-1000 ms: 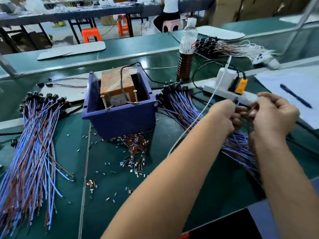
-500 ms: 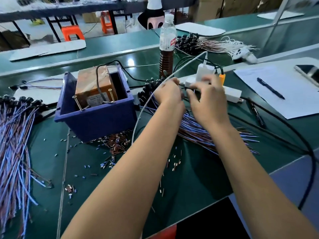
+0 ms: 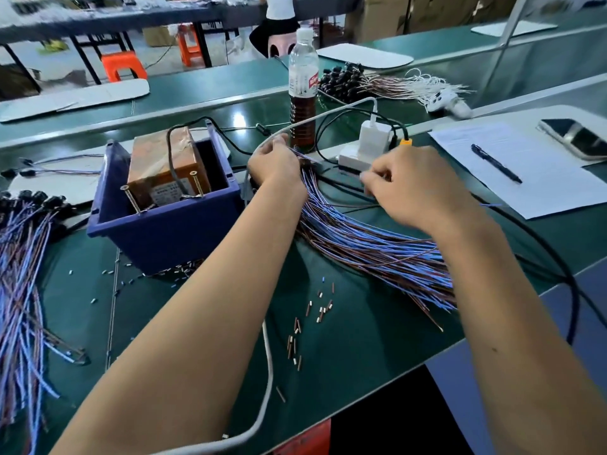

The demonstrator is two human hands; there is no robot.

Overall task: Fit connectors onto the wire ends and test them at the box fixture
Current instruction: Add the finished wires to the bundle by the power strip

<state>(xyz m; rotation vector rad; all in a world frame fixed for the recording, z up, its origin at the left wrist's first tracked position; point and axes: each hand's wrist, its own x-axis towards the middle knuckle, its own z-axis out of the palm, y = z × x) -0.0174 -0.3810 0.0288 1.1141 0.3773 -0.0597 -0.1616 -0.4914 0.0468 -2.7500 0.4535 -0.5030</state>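
Note:
A fan of blue and brown wires [image 3: 361, 244] lies on the green mat, its black-capped ends under my left hand [image 3: 276, 164], which grips the top of the bundle. Just to the right, my right hand [image 3: 410, 185] has curled fingers that pinch at a wire beside the bundle's top; the fingertips are blurred. The blue box fixture [image 3: 164, 224] stands left of my left forearm and holds a brown taped block [image 3: 157, 159] and two upright screws [image 3: 128, 195]. Small loose connectors [image 3: 312, 311] are scattered on the mat between my forearms.
A second wire bundle [image 3: 19, 257] lies at the far left. Behind my hands are a power strip [image 3: 353, 160] with a white charger [image 3: 372, 136], and a bottle [image 3: 303, 83]. At right are paper [image 3: 542, 185], a pen [image 3: 496, 163] and a phone [image 3: 574, 136]. A white cable [image 3: 269, 372] crosses near the front edge.
Both hands have dropped from in front of the power strip down to the top of the wire bundle. They have moved apart, the right hand to the right. The view shifted right.

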